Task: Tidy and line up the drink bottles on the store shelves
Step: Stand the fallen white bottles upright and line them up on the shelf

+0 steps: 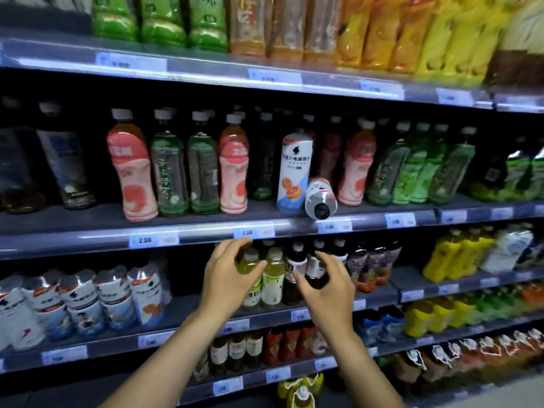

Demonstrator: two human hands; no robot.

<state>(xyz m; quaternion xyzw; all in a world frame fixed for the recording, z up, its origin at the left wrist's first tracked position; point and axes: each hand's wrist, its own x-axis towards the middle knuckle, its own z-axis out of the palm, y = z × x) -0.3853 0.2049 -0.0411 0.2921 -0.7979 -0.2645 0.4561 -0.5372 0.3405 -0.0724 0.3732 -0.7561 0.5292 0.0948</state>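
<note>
Pink labels with grapefruit print seen on pink bottles point(134, 169), frame centre-left. White bottle point(294, 172) marked with orange-slice picture and blue base. Green wrappers noted on top-shelf bottles point(160, 20), upper left; yellow bottles point(453, 254) at right.

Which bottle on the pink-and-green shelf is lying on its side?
The white bottle at the shelf's front edge, dark cap pointing outward, right of the upright white grapefruit bottle. All others visible there stand upright.

Blurred price tags point(254, 232) sit along the grey shelf edges point(88, 237).
</note>
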